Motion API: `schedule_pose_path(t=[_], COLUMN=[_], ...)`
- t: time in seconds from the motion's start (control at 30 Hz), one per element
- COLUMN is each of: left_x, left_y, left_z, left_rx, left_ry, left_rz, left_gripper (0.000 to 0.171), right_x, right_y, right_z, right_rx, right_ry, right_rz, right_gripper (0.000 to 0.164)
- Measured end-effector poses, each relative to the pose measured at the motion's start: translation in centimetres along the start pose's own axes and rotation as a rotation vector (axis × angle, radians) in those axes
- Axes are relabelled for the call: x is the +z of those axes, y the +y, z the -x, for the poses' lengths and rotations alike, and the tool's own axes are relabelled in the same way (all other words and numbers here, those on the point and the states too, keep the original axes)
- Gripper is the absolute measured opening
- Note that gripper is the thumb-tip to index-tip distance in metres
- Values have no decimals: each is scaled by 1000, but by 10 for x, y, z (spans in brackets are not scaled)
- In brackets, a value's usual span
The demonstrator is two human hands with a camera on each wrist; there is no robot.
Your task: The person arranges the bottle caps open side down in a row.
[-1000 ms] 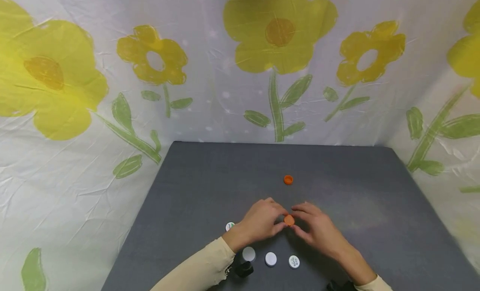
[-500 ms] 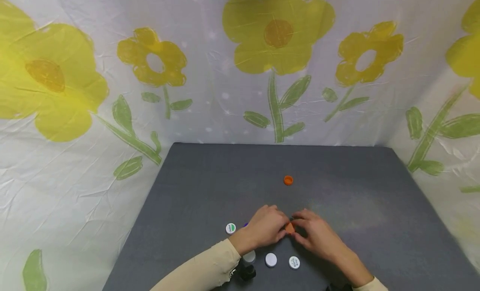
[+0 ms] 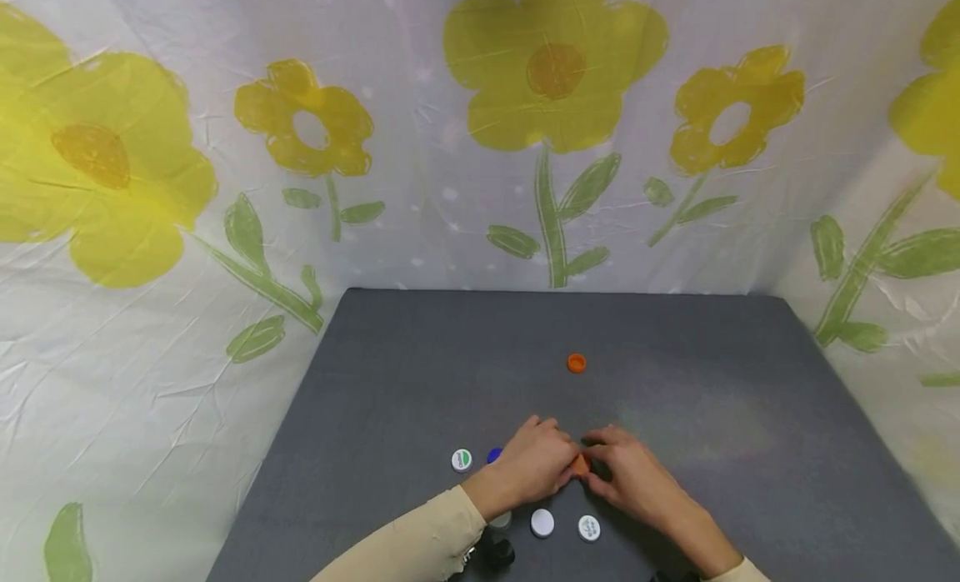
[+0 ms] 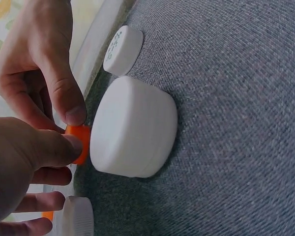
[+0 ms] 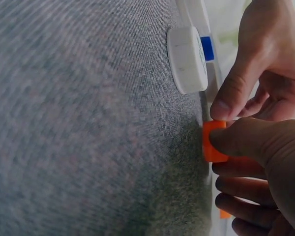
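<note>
Between my two hands in the head view is a small orange bottle cap [image 3: 580, 465]. My left hand [image 3: 532, 461] pinches it from the left, its thumb on the cap [image 4: 78, 142] in the left wrist view. From the other side my right hand [image 3: 633, 474] pinches the same cap [image 5: 214, 141], thumb across its side in the right wrist view. The fingers hide much of the cap. Nearest below the hands are a plain white cap [image 3: 542, 523] and a printed white cap [image 3: 588, 528].
A second orange cap [image 3: 577, 363] lies farther back on the dark grey table [image 3: 420, 357]. Left of the hands are a green-and-white cap [image 3: 461, 460] and a partly hidden blue cap [image 3: 494, 454]. A pale cap [image 3: 500, 519] shows beside the left sleeve. Flowered cloth [image 3: 435, 207] surrounds the table.
Both hands have drawn slightly toward the body with the orange cap, whose face shows less than before. The blue cap and the green-and-white one have come into fuller view behind the left arm.
</note>
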State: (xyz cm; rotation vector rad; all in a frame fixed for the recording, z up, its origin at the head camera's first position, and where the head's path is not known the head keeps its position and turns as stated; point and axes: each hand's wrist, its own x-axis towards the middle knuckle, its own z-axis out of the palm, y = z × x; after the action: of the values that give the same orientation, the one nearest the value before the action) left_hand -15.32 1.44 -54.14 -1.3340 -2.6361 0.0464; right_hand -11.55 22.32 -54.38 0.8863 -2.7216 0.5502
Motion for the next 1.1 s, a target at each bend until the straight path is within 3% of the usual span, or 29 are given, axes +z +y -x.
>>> schedule_pose_path(t=[0.37,0.7,1.1], left_x=[-3,-13,-32], left_y=[-4,-29,-61], left_z=[1,-7,-27], left_rx=[-2,-49,-116], left_ry=[0,2,-1], left_rz=[28,39,-18], left_gripper=[16,24,31], right_x=[-6,-14,-26], right_y=[1,9,31], right_z=[0,-10,-38], right_rx=[70,103,105], right_ry=[-57,-33,-9], right_rz=[-47,-4,56], right_gripper=[25,31,35])
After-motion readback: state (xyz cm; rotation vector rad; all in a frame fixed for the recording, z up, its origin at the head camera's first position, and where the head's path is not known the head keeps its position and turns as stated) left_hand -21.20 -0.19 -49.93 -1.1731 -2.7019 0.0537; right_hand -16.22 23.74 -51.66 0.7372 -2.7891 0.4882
